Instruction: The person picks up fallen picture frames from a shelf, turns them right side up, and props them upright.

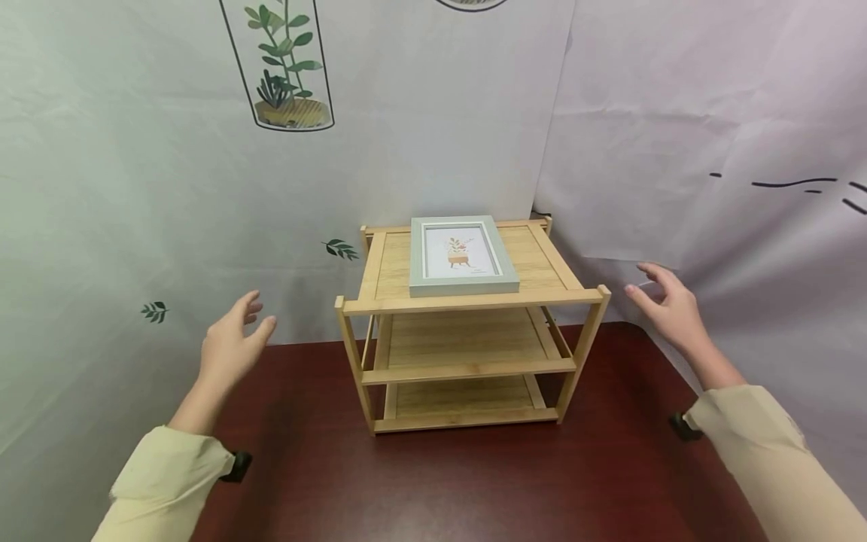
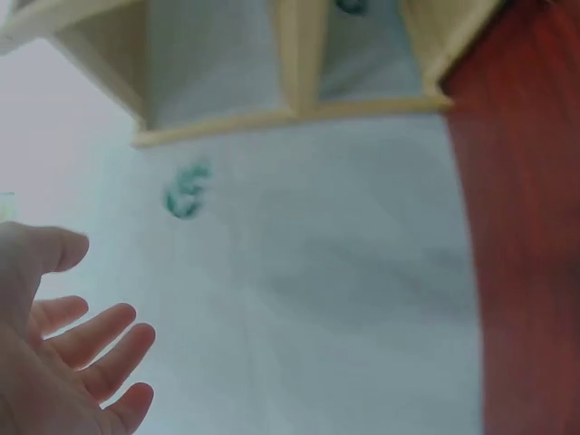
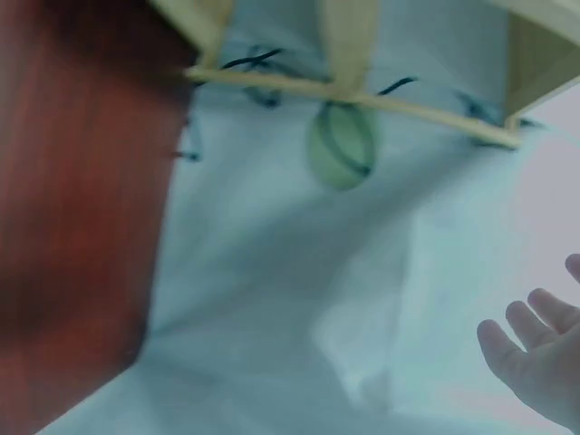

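A light wooden three-tier shelf [image 1: 474,369] stands on the dark red table. On its top board lies a pale grey-green picture frame [image 1: 466,287], face up, showing a potted plant print. My left hand [image 1: 233,342] hovers to the left of the shelf, fingers loosely bent, holding nothing. To the right of the shelf, my right hand [image 1: 670,309] is raised in the air with thumb and fingers apart, likewise holding nothing. In the left wrist view the left hand [image 2: 68,353] is spread before the backdrop; the right hand [image 3: 539,353] shows at the right wrist view's edge.
The dark red table [image 1: 433,482] reaches back to a white cloth backdrop [image 1: 440,113] printed with plants and leaves. Both lower boards of the shelf are visible. A dark cord [image 3: 254,60] runs behind the shelf in the right wrist view.
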Motion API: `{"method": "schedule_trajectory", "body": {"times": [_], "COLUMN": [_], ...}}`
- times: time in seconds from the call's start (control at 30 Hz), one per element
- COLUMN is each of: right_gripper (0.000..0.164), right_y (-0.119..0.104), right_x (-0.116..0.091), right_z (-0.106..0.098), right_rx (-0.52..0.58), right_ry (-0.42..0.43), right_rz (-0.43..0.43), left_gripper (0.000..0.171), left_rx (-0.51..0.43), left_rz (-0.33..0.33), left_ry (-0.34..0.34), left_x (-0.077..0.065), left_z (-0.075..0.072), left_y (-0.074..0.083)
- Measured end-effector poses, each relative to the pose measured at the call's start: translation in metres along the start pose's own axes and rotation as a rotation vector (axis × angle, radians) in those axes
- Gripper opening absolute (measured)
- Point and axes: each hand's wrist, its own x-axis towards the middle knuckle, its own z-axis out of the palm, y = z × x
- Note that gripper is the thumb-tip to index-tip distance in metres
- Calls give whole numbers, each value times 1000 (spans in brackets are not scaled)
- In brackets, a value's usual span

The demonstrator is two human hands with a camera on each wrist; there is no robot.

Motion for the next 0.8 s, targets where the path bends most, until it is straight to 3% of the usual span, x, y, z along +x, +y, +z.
{"method": "schedule_trajectory", "body": {"times": [0.17, 0.33, 0.63, 0.8], "right_gripper": [44, 39, 36, 37], "right_y": [-25, -49, -86, -101], "right_x": [14, 27, 46, 55], "right_z": [-3, -2, 9, 20], "right_rx": [98, 218, 322, 307], "right_ry": [55, 72, 27, -40], "right_rz": [-24, -65, -123, -92], "left_gripper": [48, 44, 45, 46], "left_rx": [-139, -204, -287, -336], "left_rz": [20, 67, 142, 128], "left_ry": [118, 164, 101, 33], "left_x": [8, 18, 33, 43], "left_z": [-8, -10, -3, 2], "left_y": [27, 53, 95, 115]}}
